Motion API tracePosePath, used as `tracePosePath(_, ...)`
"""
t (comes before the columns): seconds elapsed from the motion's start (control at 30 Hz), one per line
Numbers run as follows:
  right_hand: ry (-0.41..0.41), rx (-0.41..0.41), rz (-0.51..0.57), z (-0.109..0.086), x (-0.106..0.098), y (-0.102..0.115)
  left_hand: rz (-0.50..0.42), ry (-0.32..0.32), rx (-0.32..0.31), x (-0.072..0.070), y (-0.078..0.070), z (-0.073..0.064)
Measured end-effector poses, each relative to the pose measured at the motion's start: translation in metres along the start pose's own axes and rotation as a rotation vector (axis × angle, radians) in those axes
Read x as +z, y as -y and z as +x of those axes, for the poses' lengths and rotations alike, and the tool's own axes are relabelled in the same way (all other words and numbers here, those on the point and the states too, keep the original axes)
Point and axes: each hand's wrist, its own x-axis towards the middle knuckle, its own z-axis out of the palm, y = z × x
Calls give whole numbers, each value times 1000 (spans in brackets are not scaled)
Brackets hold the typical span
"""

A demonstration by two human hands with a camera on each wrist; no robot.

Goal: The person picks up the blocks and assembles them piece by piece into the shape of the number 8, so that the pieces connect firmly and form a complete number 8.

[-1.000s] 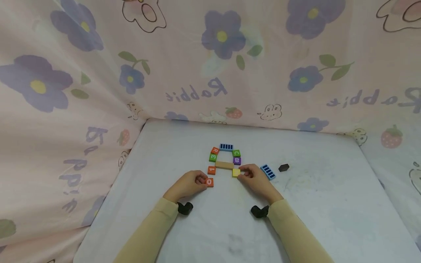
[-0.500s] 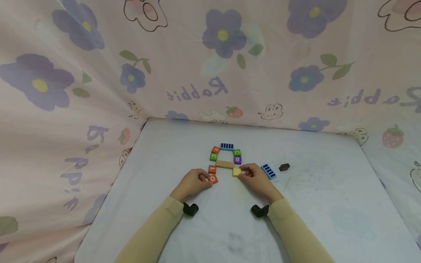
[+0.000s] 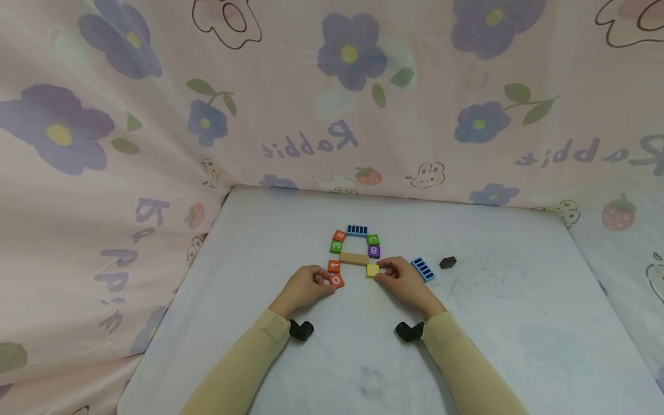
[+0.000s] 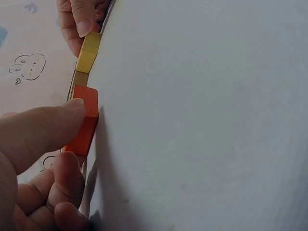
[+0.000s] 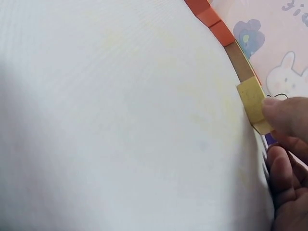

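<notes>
My left hand (image 3: 305,286) pinches an orange block marked 0 (image 3: 336,280) by its left side, thumb on the near face in the left wrist view. The block's far corner lies against or very close to an orange block marked 1 (image 3: 334,266). Opposite, my right hand (image 3: 406,281) holds a yellow block (image 3: 372,271) between thumb and fingers; the right wrist view has the thumb pressed on the yellow block (image 5: 252,101). A plain wooden plank (image 3: 354,259) lies just beyond, between the two sides. Both blocks rest on the white table.
Beyond the plank, a green 3 block (image 3: 336,246), orange R block (image 3: 339,236), blue striped block (image 3: 357,230), green C block (image 3: 373,239) and purple 8 block (image 3: 374,251) form a ring. Right of my right hand lie another blue striped block (image 3: 422,269) and a dark block (image 3: 448,263).
My left hand has pushed the 0 block rightward and away from me, toward the 1 block, turning it slightly. My right hand stays at the yellow block.
</notes>
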Motion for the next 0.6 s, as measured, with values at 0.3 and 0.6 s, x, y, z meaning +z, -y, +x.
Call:
tracePosePath(0.3,3,3,10,-2,-2,4,8,-16,37,2,4,1)
tracePosePath(0.6,7,9,5,-3,-3,5,15,-22,56,1,5,0)
